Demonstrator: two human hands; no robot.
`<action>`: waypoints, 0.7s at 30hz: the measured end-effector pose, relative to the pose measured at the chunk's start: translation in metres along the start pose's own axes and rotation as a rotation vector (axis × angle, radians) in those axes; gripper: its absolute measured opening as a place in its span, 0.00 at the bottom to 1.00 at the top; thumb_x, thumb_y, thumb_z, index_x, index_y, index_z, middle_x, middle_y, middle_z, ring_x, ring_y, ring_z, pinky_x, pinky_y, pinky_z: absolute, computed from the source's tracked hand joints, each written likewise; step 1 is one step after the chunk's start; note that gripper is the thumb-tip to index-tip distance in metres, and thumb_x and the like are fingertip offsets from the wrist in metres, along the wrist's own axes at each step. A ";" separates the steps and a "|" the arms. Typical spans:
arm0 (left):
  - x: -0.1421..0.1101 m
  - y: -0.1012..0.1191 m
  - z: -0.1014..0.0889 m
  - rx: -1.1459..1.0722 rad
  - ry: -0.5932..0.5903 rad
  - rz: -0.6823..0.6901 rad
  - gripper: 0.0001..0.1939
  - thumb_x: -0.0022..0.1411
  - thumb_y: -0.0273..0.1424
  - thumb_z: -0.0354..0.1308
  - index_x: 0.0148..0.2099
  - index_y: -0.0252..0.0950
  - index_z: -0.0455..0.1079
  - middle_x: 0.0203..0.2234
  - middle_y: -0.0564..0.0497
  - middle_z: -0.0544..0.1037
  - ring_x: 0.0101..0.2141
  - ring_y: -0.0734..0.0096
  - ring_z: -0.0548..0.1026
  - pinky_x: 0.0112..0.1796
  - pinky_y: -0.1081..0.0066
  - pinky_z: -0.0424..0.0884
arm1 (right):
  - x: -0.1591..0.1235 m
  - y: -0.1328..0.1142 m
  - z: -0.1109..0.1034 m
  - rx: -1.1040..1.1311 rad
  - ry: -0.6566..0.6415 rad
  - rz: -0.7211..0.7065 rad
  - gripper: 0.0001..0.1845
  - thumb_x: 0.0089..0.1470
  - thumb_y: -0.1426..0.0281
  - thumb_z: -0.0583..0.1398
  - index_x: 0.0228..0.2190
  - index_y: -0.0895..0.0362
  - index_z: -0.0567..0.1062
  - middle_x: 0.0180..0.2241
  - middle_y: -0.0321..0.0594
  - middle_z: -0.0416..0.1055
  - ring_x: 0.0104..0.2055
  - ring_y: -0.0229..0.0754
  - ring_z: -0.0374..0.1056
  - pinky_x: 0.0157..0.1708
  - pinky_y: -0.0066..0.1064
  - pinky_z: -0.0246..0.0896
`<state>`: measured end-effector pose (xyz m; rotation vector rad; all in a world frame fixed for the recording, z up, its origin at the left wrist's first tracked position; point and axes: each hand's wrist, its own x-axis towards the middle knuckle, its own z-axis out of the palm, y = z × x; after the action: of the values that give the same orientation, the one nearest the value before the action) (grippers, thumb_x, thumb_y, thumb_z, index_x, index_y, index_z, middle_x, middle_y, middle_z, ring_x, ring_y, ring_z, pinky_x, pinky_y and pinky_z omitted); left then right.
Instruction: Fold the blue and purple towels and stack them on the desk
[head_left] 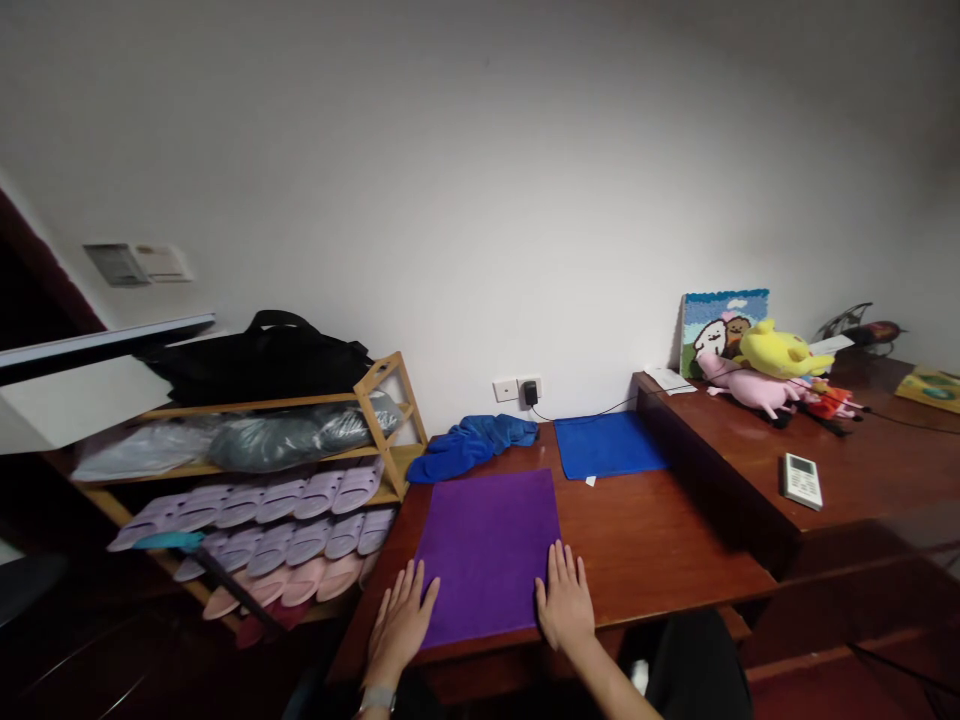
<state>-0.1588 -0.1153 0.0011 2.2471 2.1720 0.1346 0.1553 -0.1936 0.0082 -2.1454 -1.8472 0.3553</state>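
A purple cloth (491, 550) lies spread flat on the brown wooden table (630, 550), close to its front edge. My left hand (399, 620) rests flat at the cloth's left edge, its fingers stretched out and a watch on the wrist. On the opposite side, my right hand (566, 600) lies palm down with the fingers extended, over the cloth's right edge. Neither hand grips anything. Behind the purple cloth sits a crumpled blue cloth (476, 445). To the right of that, another blue cloth (609, 445) is laid out flat, a small white tag at its front edge.
On the left stands a wooden rack (390, 430) with several slippers (300, 495) and a black bag (270, 360). A raised brown surface at right bears plush toys (757, 385), a picture (724, 320) and a white remote (802, 481). A black plug (531, 393) sits in the wall socket.
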 end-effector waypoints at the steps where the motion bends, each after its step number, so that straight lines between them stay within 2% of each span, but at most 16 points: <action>1: 0.001 0.002 -0.001 -0.002 0.006 -0.004 0.37 0.71 0.46 0.36 0.74 0.29 0.50 0.72 0.40 0.50 0.71 0.55 0.50 0.67 0.51 0.50 | 0.001 0.000 0.001 0.007 0.006 -0.001 0.37 0.68 0.58 0.38 0.71 0.64 0.46 0.73 0.41 0.34 0.75 0.47 0.28 0.72 0.45 0.23; 3: 0.002 0.016 -0.002 -0.021 0.053 -0.006 0.37 0.72 0.45 0.35 0.73 0.28 0.52 0.72 0.38 0.52 0.71 0.54 0.50 0.67 0.50 0.49 | 0.002 0.001 0.004 0.016 0.014 -0.001 0.37 0.68 0.58 0.38 0.71 0.63 0.46 0.73 0.41 0.34 0.75 0.47 0.28 0.72 0.45 0.22; 6: -0.003 0.069 -0.005 -0.110 0.131 0.061 0.36 0.73 0.45 0.33 0.73 0.29 0.54 0.71 0.40 0.54 0.71 0.55 0.51 0.67 0.50 0.50 | 0.003 0.002 0.007 0.021 0.021 -0.005 0.37 0.68 0.57 0.38 0.71 0.64 0.45 0.73 0.41 0.34 0.75 0.47 0.27 0.72 0.45 0.21; 8: -0.010 0.117 -0.005 -0.162 0.134 0.222 0.35 0.74 0.47 0.33 0.73 0.34 0.53 0.72 0.43 0.54 0.71 0.56 0.52 0.68 0.51 0.50 | 0.002 0.003 0.009 0.017 0.022 -0.014 0.37 0.69 0.58 0.37 0.71 0.65 0.44 0.73 0.42 0.33 0.75 0.47 0.27 0.72 0.45 0.20; 10: -0.018 0.161 -0.005 -0.177 0.090 0.421 0.33 0.75 0.47 0.33 0.74 0.38 0.51 0.72 0.47 0.53 0.71 0.59 0.51 0.68 0.52 0.49 | 0.002 0.004 0.010 0.003 0.012 -0.037 0.36 0.68 0.59 0.37 0.71 0.64 0.45 0.73 0.42 0.33 0.75 0.47 0.26 0.72 0.46 0.19; 12: -0.024 0.190 -0.004 -0.165 0.030 0.523 0.32 0.75 0.46 0.32 0.74 0.40 0.51 0.72 0.49 0.55 0.71 0.61 0.51 0.69 0.53 0.48 | 0.002 0.006 0.012 -0.019 -0.003 -0.071 0.35 0.68 0.61 0.39 0.71 0.61 0.46 0.73 0.41 0.33 0.75 0.48 0.25 0.72 0.48 0.18; 13: -0.027 0.196 -0.003 -0.153 0.009 0.539 0.32 0.75 0.46 0.31 0.74 0.41 0.52 0.72 0.49 0.55 0.71 0.61 0.51 0.69 0.53 0.48 | 0.003 0.007 0.013 -0.027 -0.006 -0.083 0.35 0.68 0.61 0.39 0.71 0.60 0.46 0.73 0.40 0.33 0.75 0.48 0.25 0.72 0.48 0.17; 14: -0.028 0.197 -0.002 -0.142 -0.006 0.542 0.32 0.75 0.47 0.30 0.74 0.41 0.52 0.72 0.49 0.55 0.71 0.61 0.51 0.69 0.53 0.48 | 0.003 0.008 0.014 -0.031 -0.005 -0.084 0.35 0.68 0.61 0.39 0.71 0.59 0.46 0.73 0.40 0.33 0.75 0.48 0.24 0.72 0.48 0.17; 16: -0.028 0.183 -0.002 -0.123 -0.017 0.519 0.33 0.75 0.48 0.30 0.74 0.43 0.50 0.72 0.50 0.53 0.71 0.61 0.50 0.69 0.53 0.46 | 0.004 0.008 0.015 -0.024 0.005 -0.059 0.35 0.68 0.59 0.39 0.71 0.60 0.45 0.73 0.40 0.33 0.75 0.47 0.25 0.72 0.47 0.18; 18: -0.026 0.152 -0.003 -0.103 -0.023 0.443 0.34 0.74 0.51 0.31 0.75 0.43 0.48 0.73 0.50 0.50 0.71 0.61 0.49 0.69 0.52 0.45 | 0.004 0.006 0.013 -0.012 0.011 -0.027 0.36 0.69 0.57 0.37 0.71 0.62 0.44 0.73 0.40 0.33 0.75 0.46 0.26 0.72 0.45 0.19; 21: -0.021 0.093 -0.006 -0.056 -0.027 0.240 0.37 0.73 0.53 0.32 0.75 0.39 0.47 0.73 0.47 0.48 0.72 0.58 0.47 0.69 0.50 0.44 | 0.003 0.004 0.009 -0.013 0.003 -0.007 0.37 0.69 0.57 0.38 0.71 0.63 0.44 0.73 0.41 0.33 0.75 0.47 0.26 0.72 0.45 0.20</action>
<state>-0.0668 -0.1401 0.0127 2.4540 1.8534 0.1643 0.1558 -0.1911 -0.0012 -2.1468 -1.8596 0.3395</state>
